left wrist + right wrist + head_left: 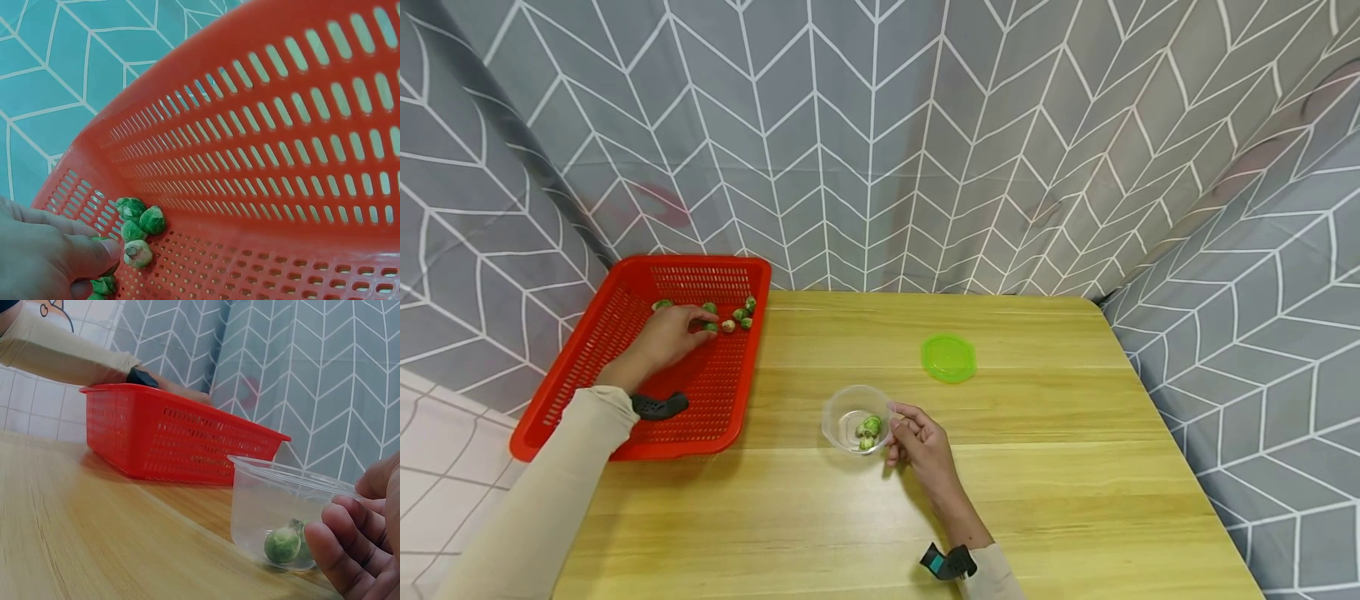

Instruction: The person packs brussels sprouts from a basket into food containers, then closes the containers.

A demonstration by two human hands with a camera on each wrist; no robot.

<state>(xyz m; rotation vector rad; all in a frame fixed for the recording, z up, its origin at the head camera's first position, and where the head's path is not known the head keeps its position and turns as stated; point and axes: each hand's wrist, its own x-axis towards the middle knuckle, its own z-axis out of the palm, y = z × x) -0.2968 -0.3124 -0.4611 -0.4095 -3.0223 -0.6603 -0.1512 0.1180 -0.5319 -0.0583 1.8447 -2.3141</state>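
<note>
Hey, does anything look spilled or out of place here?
Nothing stands out. The sprouts in view lie inside the red basket or clear tub, and the green lid lies apart on the table.

You wear cream sleeves [535, 508], creased at the left cuff [601, 410], and black wrist straps [658, 407], the right showing a teal patch [936, 563].

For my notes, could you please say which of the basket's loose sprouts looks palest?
The cream sprout, below the three clustered green sprouts in the left wrist view; its stem end shows.
</note>
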